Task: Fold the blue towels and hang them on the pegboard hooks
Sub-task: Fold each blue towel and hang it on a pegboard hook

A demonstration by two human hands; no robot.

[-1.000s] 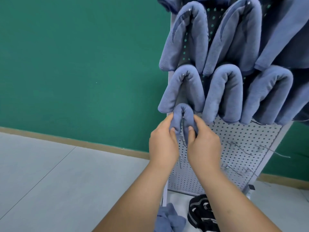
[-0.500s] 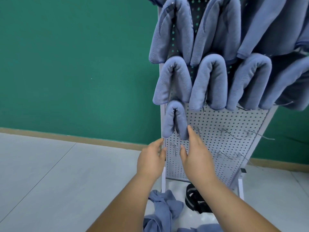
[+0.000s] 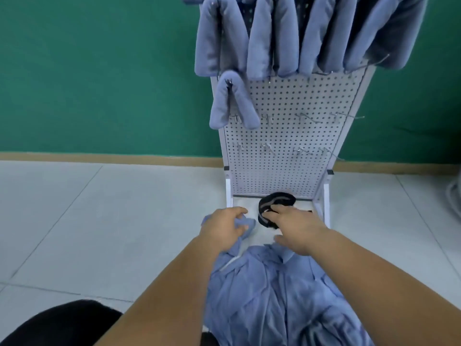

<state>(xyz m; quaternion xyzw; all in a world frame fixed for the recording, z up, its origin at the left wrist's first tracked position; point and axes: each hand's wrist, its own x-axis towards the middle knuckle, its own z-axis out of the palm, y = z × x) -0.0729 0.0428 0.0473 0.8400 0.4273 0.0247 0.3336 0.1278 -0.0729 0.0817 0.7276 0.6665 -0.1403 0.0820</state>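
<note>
A white pegboard (image 3: 287, 136) stands against the green wall. Several folded blue towels (image 3: 272, 36) hang across its top rows, and one small folded towel (image 3: 230, 101) hangs alone on a hook at the left. Bare metal hooks (image 3: 303, 117) stick out lower down. A heap of loose blue towels (image 3: 272, 293) lies on the floor in front of the stand. My left hand (image 3: 224, 227) hovers over a crumpled towel end (image 3: 245, 224), fingers loosely spread. My right hand (image 3: 294, 224) reaches down above the heap's far edge, fingers relaxed and holding nothing.
A black strap-like object (image 3: 275, 199) lies on the white base of the stand, partly behind my right hand. Grey floor tiles (image 3: 99, 221) spread to the left. A dark shape (image 3: 59, 323) fills the bottom left corner. A wooden skirting runs along the wall.
Both hands have let go of the small hung towel and dropped from the pegboard to the towel heap on the floor. The view has tilted downward.
</note>
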